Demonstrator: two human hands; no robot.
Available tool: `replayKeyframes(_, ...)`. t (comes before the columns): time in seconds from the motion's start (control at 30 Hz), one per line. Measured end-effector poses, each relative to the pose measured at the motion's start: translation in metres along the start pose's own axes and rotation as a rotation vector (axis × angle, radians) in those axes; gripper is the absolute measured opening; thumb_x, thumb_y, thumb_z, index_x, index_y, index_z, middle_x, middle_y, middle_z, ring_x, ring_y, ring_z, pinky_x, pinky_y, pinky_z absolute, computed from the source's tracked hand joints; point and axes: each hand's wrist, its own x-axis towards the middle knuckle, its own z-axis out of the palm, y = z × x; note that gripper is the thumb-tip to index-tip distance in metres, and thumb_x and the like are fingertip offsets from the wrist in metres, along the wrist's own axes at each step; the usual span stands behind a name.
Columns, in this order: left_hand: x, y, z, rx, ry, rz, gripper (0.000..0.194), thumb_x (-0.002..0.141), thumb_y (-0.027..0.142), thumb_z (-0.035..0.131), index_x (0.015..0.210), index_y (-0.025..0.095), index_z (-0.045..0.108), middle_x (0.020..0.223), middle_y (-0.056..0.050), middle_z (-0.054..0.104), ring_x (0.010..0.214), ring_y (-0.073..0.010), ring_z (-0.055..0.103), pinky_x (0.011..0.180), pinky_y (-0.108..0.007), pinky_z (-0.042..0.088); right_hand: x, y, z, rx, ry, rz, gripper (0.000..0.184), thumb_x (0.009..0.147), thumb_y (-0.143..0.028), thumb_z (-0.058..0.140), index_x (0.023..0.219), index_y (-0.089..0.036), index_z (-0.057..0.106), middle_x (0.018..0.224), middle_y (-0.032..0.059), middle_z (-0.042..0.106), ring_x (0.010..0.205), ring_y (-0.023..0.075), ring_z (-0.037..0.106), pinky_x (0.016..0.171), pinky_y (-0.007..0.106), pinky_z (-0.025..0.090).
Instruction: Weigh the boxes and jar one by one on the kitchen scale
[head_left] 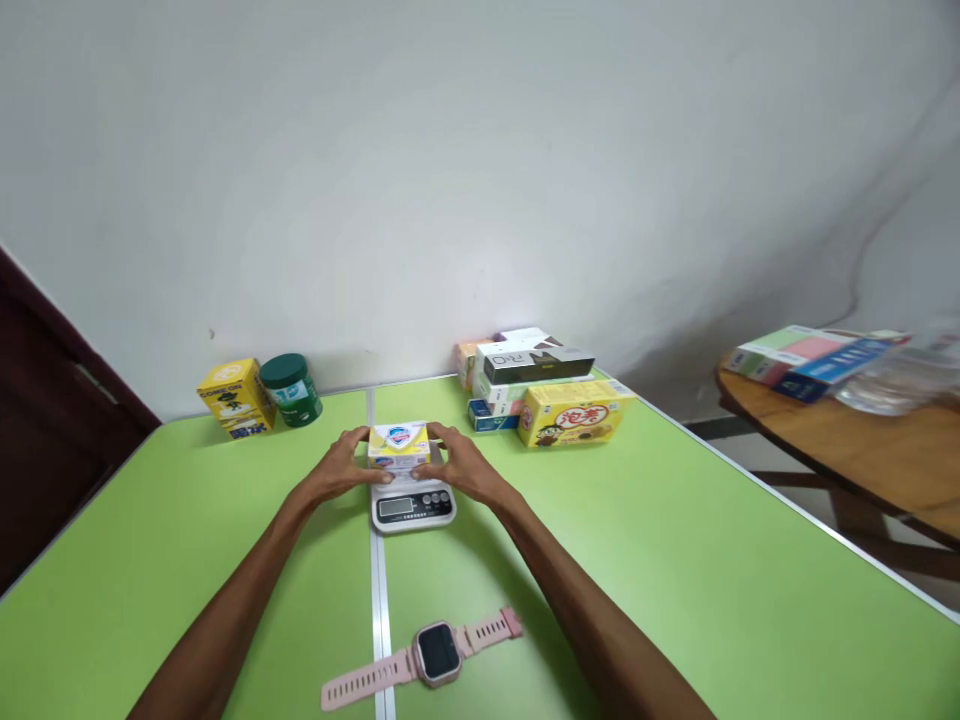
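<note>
Between my two hands is a small yellow and white soap box, at the platform of a white digital kitchen scale. My left hand grips the box's left side, thumb at the front and fingers behind. On the opposite side my right hand holds it the same way. Whether the box rests on the platform or hangs just above it, I cannot tell. The scale's display and buttons face me, and no digits are readable. Nearer to me lies a pink smartwatch with its strap spread out.
At the back left stand a yellow box and a green jar. A yellow snack box sits before stacked cartons at the back right. A wooden table to the right bears more boxes. A wall closes off the green table's far side.
</note>
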Motion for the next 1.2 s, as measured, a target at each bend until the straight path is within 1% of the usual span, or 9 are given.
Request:
replayKeyframes(0.13, 0.001, 0.011, -0.007, 0.104, -0.095, 0.047, 0.06, 0.059, 0.04, 0.091, 0.113, 0.019, 0.074, 0.11, -0.007, 0.077, 0.093, -0.0257, 0.068, 0.08, -0.035, 0.053, -0.003, -0.003, -0.003, -0.048, 0.014, -0.025, 0.045, 0.066, -0.032, 0.089, 0.107, -0.023, 0.075, 0.105, 0.0039, 0.075, 0.099, 0.0266, 0.065, 0.085, 0.038, 0.053)
replayKeyframes(0.27, 0.005, 0.034, 0.001, 0.147, -0.124, 0.097, 0.051, 0.062, 0.041, 0.088, 0.106, 0.019, 0.075, 0.096, -0.003, 0.076, 0.08, -0.0204, 0.063, 0.069, -0.03, 0.048, -0.012, -0.002, -0.02, -0.06, 0.019, -0.014, 0.047, 0.069, -0.034, 0.087, 0.111, -0.019, 0.074, 0.106, 0.0059, 0.073, 0.095, 0.0251, 0.064, 0.079, 0.035, 0.052)
replayKeyframes(0.43, 0.03, 0.071, 0.038, 0.167, -0.104, 0.231, 0.039, 0.064, 0.04, 0.086, 0.094, 0.019, 0.074, 0.09, -0.004, 0.072, 0.078, -0.0194, 0.061, 0.069, -0.03, 0.049, -0.031, 0.004, -0.067, -0.009, 0.087, 0.018, 0.053, 0.076, -0.038, 0.081, 0.125, -0.019, 0.071, 0.114, 0.0082, 0.075, 0.097, 0.0268, 0.067, 0.079, 0.036, 0.053)
replayKeyframes(0.53, 0.051, 0.091, 0.067, 0.164, -0.144, 0.266, 0.038, 0.065, 0.038, 0.086, 0.094, 0.017, 0.072, 0.092, -0.005, 0.072, 0.078, -0.0192, 0.061, 0.068, -0.03, 0.049, -0.041, 0.02, -0.094, 0.073, 0.13, 0.072, 0.059, 0.075, -0.035, 0.079, 0.131, -0.02, 0.069, 0.121, 0.0076, 0.076, 0.103, 0.0283, 0.069, 0.081, 0.037, 0.056)
replayKeyframes(0.6, 0.064, 0.1, 0.086, 0.172, -0.173, 0.253, 0.042, 0.063, 0.039, 0.087, 0.094, 0.016, 0.071, 0.093, -0.005, 0.072, 0.077, -0.0189, 0.062, 0.068, -0.03, 0.049, -0.047, 0.035, -0.104, 0.13, 0.171, 0.098, 0.062, 0.072, -0.033, 0.079, 0.132, -0.021, 0.068, 0.125, 0.0077, 0.076, 0.106, 0.0293, 0.07, 0.087, 0.04, 0.058)
replayKeyframes(0.8, 0.084, 0.094, 0.127, 0.225, -0.172, 0.141, 0.04, 0.059, 0.033, 0.091, 0.089, 0.016, 0.071, 0.088, -0.004, 0.073, 0.076, -0.0194, 0.064, 0.067, -0.029, 0.049, -0.059, 0.069, -0.099, 0.103, 0.344, 0.176, 0.058, 0.073, -0.03, 0.073, 0.13, -0.021, 0.07, 0.123, 0.0106, 0.078, 0.104, 0.0326, 0.075, 0.097, 0.05, 0.059)
replayKeyframes(1.0, 0.094, 0.085, 0.15, 0.173, -0.16, 0.078, 0.047, 0.059, 0.038, 0.094, 0.094, 0.016, 0.071, 0.09, -0.004, 0.075, 0.078, -0.0191, 0.068, 0.072, -0.03, 0.054, -0.072, 0.078, -0.099, 0.016, 0.468, 0.188, 0.04, 0.076, -0.03, 0.067, 0.115, -0.021, 0.073, 0.115, 0.0126, 0.08, 0.1, 0.0312, 0.077, 0.094, 0.051, 0.061)
replayKeyframes(1.1, 0.097, 0.086, 0.159, 0.149, -0.16, 0.073, 0.05, 0.059, 0.039, 0.095, 0.096, 0.016, 0.071, 0.088, -0.004, 0.075, 0.08, -0.0199, 0.069, 0.074, -0.032, 0.056, -0.076, 0.081, -0.105, -0.024, 0.558, 0.231, 0.041, 0.074, -0.036, 0.067, 0.112, -0.02, 0.073, 0.11, 0.0141, 0.08, 0.097, 0.0317, 0.077, 0.091, 0.051, 0.061)
replayKeyframes(1.2, 0.094, 0.088, 0.168, 0.124, -0.129, 0.055, 0.052, 0.059, 0.036, 0.096, 0.1, 0.017, 0.072, 0.09, -0.005, 0.075, 0.085, -0.0216, 0.07, 0.079, -0.034, 0.058, -0.079, 0.079, -0.106, -0.045, 0.557, 0.248, 0.043, 0.073, -0.044, 0.066, 0.108, -0.019, 0.072, 0.106, 0.0154, 0.081, 0.094, 0.0323, 0.077, 0.091, 0.051, 0.061)
